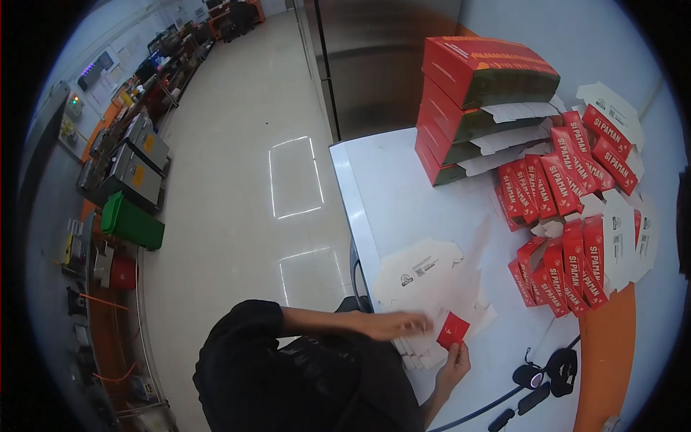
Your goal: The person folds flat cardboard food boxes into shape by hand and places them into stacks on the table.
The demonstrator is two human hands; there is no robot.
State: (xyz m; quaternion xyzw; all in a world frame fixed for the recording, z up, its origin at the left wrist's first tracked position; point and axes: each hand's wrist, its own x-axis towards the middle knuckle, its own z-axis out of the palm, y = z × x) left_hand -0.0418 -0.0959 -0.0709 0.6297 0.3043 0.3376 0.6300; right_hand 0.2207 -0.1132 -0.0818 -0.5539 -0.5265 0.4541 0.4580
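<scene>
My right hand [453, 366] pinches the lower edge of a red-and-white carton [453, 330] at the near part of the table. The carton's outline above its red panel is blurred. My left hand [397, 325] is just left of the red panel, with its fingers smeared by motion; whether it touches the carton I cannot tell. Flat off-white carton blanks [419, 272] with dark print lie beneath and beyond both hands.
Folded red "SI PAMAN" cartons [561, 180] are heaped on the table's right. Behind them stand stacked large red boxes [461, 93]. A camera-like black device [527, 376], a cable and a black strap [561, 371] lie near right. Left are a floor and a green bin [133, 222].
</scene>
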